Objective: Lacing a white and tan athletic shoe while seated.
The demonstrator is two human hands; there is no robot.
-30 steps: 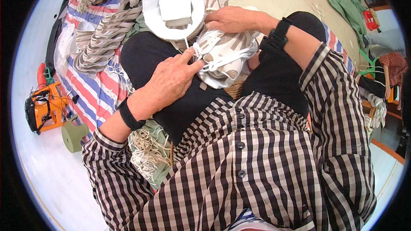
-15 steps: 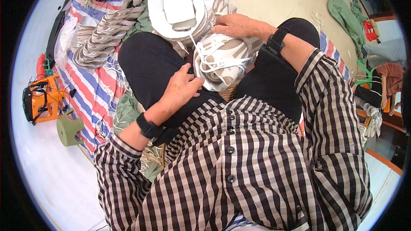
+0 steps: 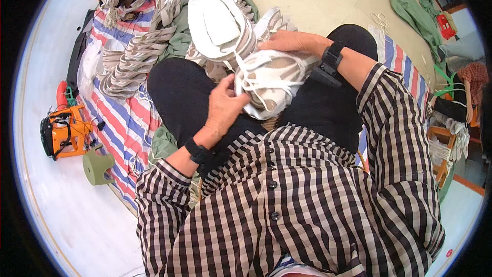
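- Sneaker upper [image 3: 277,79], white and tan, parked low in the lap between two black trouser legs [image 3: 177,84]; can't tell how well supported underneath, so might tip or roll with any shift of a knee
- Stack of more uppers [image 3: 214,20] just past the far left side of that one, white lining-looking piece on top, a bit slanted; could topple lapward from one careless nudge or a yanked lace
- Right hand [image 3: 291,42] across the far end of the upper, fingers close together and stretched toward the stack; can't tell whether gripping or just resting, and if only resting, probably not enough to stop a twist under a hard tug
- Left hand [image 3: 224,105] at the near left edge, fingers bent and slightly parted, thumb out toward the upper; too blurry to say about pinching a lace or not; might fumble here, or grab two strands at once
- Black wristband [image 3: 332,59] on the right wrist, chunky bit close to the upper's side; could hook a loose loop, imo
- White laces [image 3: 249,74] crisscrossed loosely over the front, with slack bits toward the stack; prime snag material, likely to knot up if pulled by the wrong strand
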